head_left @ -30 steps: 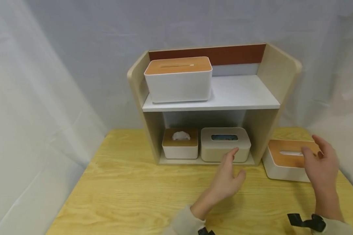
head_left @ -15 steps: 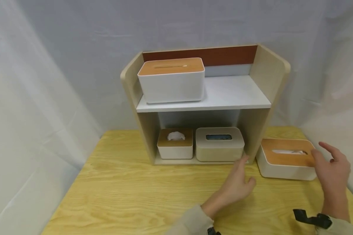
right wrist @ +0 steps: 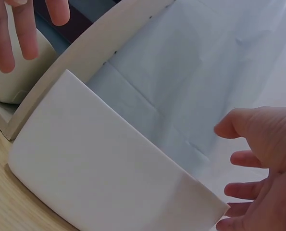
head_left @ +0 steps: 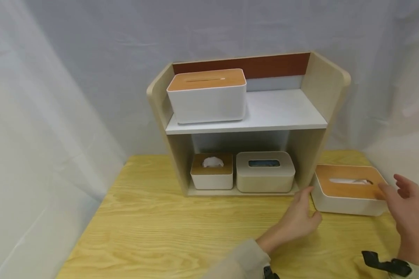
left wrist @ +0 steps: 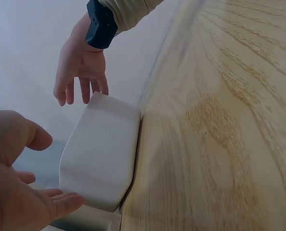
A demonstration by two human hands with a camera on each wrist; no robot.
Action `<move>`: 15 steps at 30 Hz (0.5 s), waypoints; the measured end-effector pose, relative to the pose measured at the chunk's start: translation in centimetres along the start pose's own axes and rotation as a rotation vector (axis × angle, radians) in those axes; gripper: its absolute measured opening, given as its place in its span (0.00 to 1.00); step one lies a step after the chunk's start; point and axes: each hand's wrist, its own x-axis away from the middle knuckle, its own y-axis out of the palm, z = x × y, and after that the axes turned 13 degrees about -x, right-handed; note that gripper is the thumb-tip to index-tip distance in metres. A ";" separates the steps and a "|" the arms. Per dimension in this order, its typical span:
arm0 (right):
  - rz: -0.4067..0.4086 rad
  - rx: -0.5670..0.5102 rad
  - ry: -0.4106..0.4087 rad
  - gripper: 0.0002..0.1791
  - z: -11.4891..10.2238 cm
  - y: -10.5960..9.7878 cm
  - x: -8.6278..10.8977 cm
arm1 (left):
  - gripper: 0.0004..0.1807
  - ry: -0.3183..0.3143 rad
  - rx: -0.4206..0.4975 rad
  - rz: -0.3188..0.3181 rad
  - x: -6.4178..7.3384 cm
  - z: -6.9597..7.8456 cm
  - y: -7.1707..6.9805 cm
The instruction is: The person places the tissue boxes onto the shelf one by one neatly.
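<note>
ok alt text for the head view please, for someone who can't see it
A person's left hand and right hand are near either end of a white, orange-topped tissue box on a table. Left of it, a two-tier shelf holds a similar box above, and a small white box and a beige box below.

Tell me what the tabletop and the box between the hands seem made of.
Tabletop: wood or wood-look laminate, low sheen, showing yellowish grain. Box: probably satin plastic, by its smooth white walls; lid possibly matte wood, by its orange-brown tone.
</note>
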 end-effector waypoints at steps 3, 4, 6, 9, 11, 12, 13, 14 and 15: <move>-0.047 0.010 -0.010 0.41 0.7 -0.4 -0.5 | 0.39 -0.029 0.009 -0.004 -0.6 0.4 0.7; -0.074 0.008 -0.017 0.42 1.0 -0.6 -0.7 | 0.40 -0.039 0.014 -0.006 -0.7 0.4 0.9; -0.126 0.001 -0.023 0.44 1.6 -0.9 -1.1 | 0.41 -0.053 0.026 -0.011 -0.9 0.5 1.2; -0.180 0.005 -0.035 0.47 2.2 -1.2 -1.4 | 0.43 -0.050 0.051 -0.019 -1.1 0.5 1.5; -0.199 0.001 -0.041 0.47 2.4 -1.3 -1.7 | 0.43 -0.043 0.066 -0.029 -1.3 0.4 1.7; -0.206 0.003 -0.043 0.48 2.6 -1.4 -1.7 | 0.44 -0.038 0.072 -0.033 -1.3 0.4 1.8; -0.218 0.004 -0.044 0.48 2.6 -1.4 -1.7 | 0.44 -0.038 0.080 -0.036 -1.3 0.4 1.8; -0.233 0.005 -0.046 0.49 2.7 -1.4 -1.8 | 0.44 -0.038 0.085 -0.042 -1.4 0.3 1.7; -0.251 0.006 -0.048 0.50 2.8 -1.5 -1.8 | 0.44 -0.039 0.087 -0.046 -1.4 0.3 1.7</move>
